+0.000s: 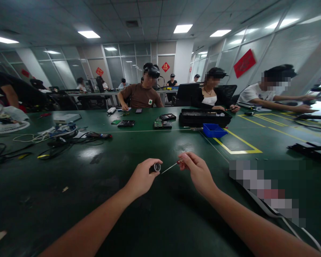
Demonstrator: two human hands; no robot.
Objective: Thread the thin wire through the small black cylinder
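From where I sit, I see my left hand [142,177] pinching a small dark cylinder [157,167] between thumb and fingers, its pale ring-shaped end showing. My right hand [197,168] pinches a slim tool [169,168] near its red part, and the thin shaft slants down between the hands, its tip just beside the cylinder; I can't tell whether they touch. Below both hands I see the green bench [104,210]. Ahead and to the right of my hands sits a blue bin [214,130], with a long black tray [200,117] just behind it. Straight ahead of the left hand lie circuit-board devices [162,124]; off to its left, tangled cables [69,138]. Farther out, co-workers [143,94] sit across the bench.
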